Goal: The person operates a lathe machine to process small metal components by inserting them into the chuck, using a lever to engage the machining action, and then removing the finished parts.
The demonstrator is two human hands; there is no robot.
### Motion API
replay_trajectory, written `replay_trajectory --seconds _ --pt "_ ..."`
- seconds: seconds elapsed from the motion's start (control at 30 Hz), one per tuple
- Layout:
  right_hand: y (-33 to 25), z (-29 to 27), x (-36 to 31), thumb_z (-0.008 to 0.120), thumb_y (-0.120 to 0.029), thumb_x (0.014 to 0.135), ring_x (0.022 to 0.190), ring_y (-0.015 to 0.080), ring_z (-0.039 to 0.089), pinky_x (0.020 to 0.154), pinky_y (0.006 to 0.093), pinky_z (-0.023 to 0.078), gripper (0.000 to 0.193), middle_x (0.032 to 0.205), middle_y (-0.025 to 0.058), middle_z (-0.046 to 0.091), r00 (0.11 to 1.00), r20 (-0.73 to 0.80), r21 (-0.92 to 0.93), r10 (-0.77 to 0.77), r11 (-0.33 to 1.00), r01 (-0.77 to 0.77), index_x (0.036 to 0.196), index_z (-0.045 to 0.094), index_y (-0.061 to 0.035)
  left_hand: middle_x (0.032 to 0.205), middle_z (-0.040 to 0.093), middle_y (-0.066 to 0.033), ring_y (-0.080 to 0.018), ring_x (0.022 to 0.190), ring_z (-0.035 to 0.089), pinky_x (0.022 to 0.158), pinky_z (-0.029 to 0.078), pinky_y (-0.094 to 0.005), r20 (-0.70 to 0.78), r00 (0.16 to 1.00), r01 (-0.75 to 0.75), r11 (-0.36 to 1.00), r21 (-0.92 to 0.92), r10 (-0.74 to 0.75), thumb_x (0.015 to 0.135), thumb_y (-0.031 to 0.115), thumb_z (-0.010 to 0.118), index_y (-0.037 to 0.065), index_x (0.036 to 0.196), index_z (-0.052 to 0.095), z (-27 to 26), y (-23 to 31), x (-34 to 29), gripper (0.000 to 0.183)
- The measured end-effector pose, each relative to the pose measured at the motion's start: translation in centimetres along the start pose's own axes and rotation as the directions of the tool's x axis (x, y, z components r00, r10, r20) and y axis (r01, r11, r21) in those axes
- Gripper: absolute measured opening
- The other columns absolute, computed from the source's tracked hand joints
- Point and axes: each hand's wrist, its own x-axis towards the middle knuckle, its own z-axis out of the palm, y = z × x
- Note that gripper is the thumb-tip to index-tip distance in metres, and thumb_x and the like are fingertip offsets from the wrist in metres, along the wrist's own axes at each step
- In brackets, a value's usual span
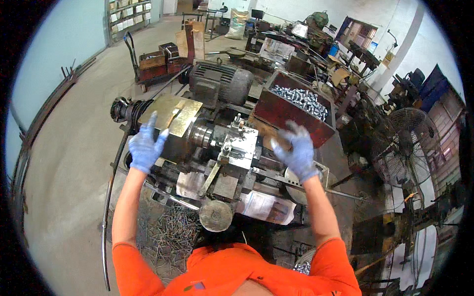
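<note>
Fingers spread on gloved left hand (146, 146), holding nothing, over brass plate (170, 114). Right hand (297, 150) fingers curled over wooden handle (266, 132), probably to work the lathe (224, 150). Red bin (291, 109) of metal parts at 1 o'clock, within reach.

floor fan (406, 143) | electric motor (219, 83) | hand truck (132, 54) | sack (237, 23)

Right hand (297, 150) motion-blurred; fingers' grip indistinct. Small metal parts (302, 101) in red bin (286, 116), one o'clock: type indeterminable.
</note>
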Motion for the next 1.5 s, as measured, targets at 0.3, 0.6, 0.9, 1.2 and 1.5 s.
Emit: replay_trajectory --seconds 0.3,0.6,0.9,1.2,1.5 --pt "1.9 0.9 -16.1 0.072 -0.018 0.068 0.086 0.0314 0.06 0.078 0.0367 0.047 0.019 0.091 0.0174 0.064 0.952 0.111 0.14 0.286 0.944 -0.3 0.079 0.069 -0.0032 0.079 0.063 -0.0135 -0.0289 0.059 0.06 0.053 0.047 -0.0379 -0.043 0.974 -0.221 0.974 0.059 0.223 0.088 0.023 0.053 0.006 0.106 0.06 4.8 1.3 -1.4 0.026" --pt "3.6 -0.9 -18.2 0.072 -0.018 0.068 0.079 0.0296 0.061 0.078 0.0368 0.047 0.017 0.082 0.0129 0.066 0.92 0.066 0.159 0.386 0.906 -0.392 0.075 0.068 -0.0035 0.076 0.062 -0.0144 -0.0303 0.059 0.06 0.055 0.047 -0.04 -0.157 0.98 -0.152 0.97 -0.19 0.123 0.086 0.024 0.054 0.009 0.105 0.061 4.2 3.0 -1.1 0.025" --pt "1.6 -0.3 -17.5 0.071 -0.02 0.069 0.082 0.0304 0.061 0.089 0.0382 0.042 0.017 0.083 0.014 0.066 0.911 0.146 0.244 0.386 0.878 -0.411 0.074 0.068 -0.0042 0.068 0.06 -0.0133 -0.0298 0.06 0.059 0.055 0.046 -0.0396 0.002 0.972 -0.216 0.891 -0.4 0.236 0.086 0.025 0.054 0.008 0.099 0.064 6.5 8.9 -4.5 0.024" --pt "2.4 -0.9 -19.3 0.07 -0.02 0.07 0.08 0.0294 0.062 0.089 0.0379 0.042 0.015 0.078 0.0124 0.066 0.922 0.134 0.171 0.364 0.908 -0.383 0.073 0.068 -0.0048 0.07 0.062 -0.0144 -0.0319 0.063 0.06 0.061 0.047 -0.0425 0.294 0.923 -0.186 0.956 -0.227 0.249 0.085 0.027 0.054 0.011 0.095 0.066 7.6 9.2 -4.4 0.022" --pt "3.9 -2.9 -22.1 0.073 -0.02 0.068 0.068 0.0264 0.061 0.067 0.0338 0.047 0.018 0.068 0.0126 0.063 0.882 0.047 0.131 0.469 0.872 -0.471 0.07 0.066 -0.0033 0.079 0.065 -0.0155 -0.0296 0.07 0.063 0.062 0.05 -0.0367 -0.202 0.971 -0.183 0.937 -0.297 0.126 0.086 0.022 0.057 0.005 0.093 0.066 0.6 5.0 -0.3 0.02"
